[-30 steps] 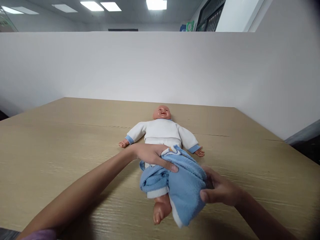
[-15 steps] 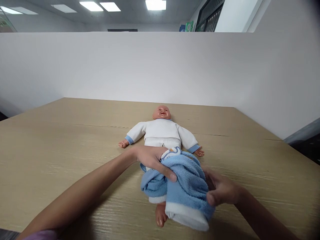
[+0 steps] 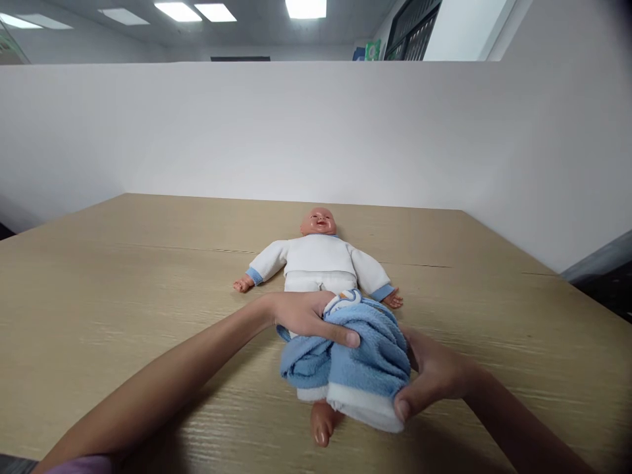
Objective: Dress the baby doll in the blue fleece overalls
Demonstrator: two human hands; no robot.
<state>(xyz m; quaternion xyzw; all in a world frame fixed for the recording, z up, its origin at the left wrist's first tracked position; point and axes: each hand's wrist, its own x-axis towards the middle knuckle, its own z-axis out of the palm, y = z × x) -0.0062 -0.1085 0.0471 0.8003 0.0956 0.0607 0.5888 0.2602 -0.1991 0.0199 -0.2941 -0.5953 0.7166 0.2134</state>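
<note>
A baby doll (image 3: 322, 257) in a white top lies on its back in the middle of the wooden table (image 3: 123, 289), head away from me. Blue fleece trousers (image 3: 355, 359) with white cuffs are bunched over its legs. My left hand (image 3: 303, 315) grips the waist of the trousers at the doll's hip, thumb laid across the fabric. My right hand (image 3: 429, 380) holds the right trouser leg near its white cuff, fingers curled round it. One bare foot (image 3: 322, 422) sticks out under the other cuff.
A white partition wall (image 3: 296, 131) stands along the far and right sides of the table. Ceiling lights show above it. The table's right edge (image 3: 567, 280) drops off to a dark floor.
My right hand has pushed the right trouser leg up along the doll's leg, bunching the fabric toward the hip. The left hand stays at the waist. The doll has hardly moved.
</note>
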